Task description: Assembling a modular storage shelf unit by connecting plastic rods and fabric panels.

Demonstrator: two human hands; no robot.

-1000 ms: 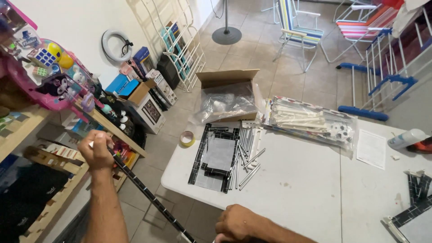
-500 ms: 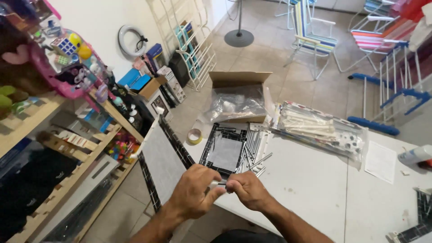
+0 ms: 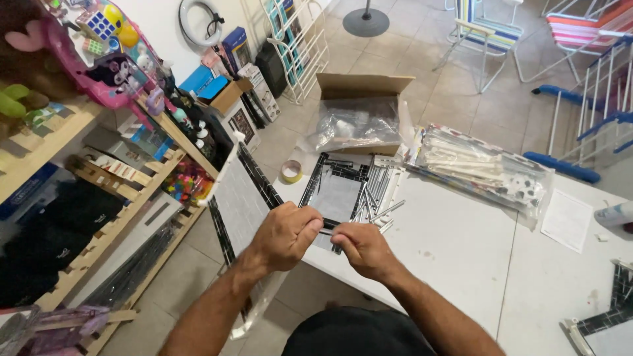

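Observation:
My left hand [image 3: 285, 235] and my right hand [image 3: 364, 248] meet in front of me, both pinching the ends of a thin metal rod [image 3: 328, 231]. A grey panel with a black frame [image 3: 239, 198] leans under my left forearm, off the white table's edge [image 3: 455, 257]. Just beyond my hands lies a stack of black-framed panels [image 3: 336, 191] with several silver rods [image 3: 379, 188] beside it.
A roll of tape [image 3: 291, 171], an open cardboard box with plastic wrap [image 3: 359, 112] and a clear bag of parts [image 3: 481, 168] sit at the table's far side. Wooden shelves with toys [image 3: 99, 132] stand to the left. Folding chairs [image 3: 488, 33] stand behind.
My left hand came in from the shelf side to meet the right over the table edge. The long black-edged piece it held now leans below as a panel.

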